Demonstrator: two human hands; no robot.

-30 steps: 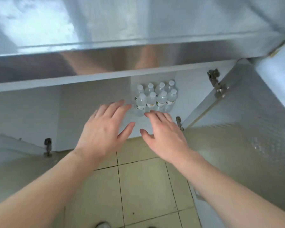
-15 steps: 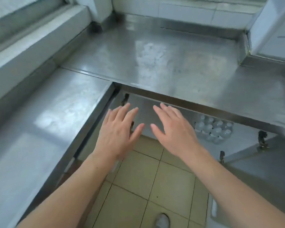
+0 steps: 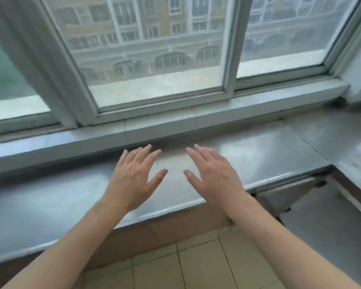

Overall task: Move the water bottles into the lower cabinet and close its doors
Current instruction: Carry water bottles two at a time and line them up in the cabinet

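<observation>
My left hand and my right hand hover side by side over the steel counter, palms down, fingers spread, holding nothing. No water bottles are in view now. At the right, below the counter's corner, an open cabinet door shows its steel inner face and a hinge. The cabinet's inside is hidden.
A large window with a pale sill runs along the back of the counter. A second steel counter meets it at the right. Beige floor tiles lie below between my arms.
The view has risen from the cabinet's inside with the bottles, past the counter top, to the window. Both hands stayed open and came up with it.
</observation>
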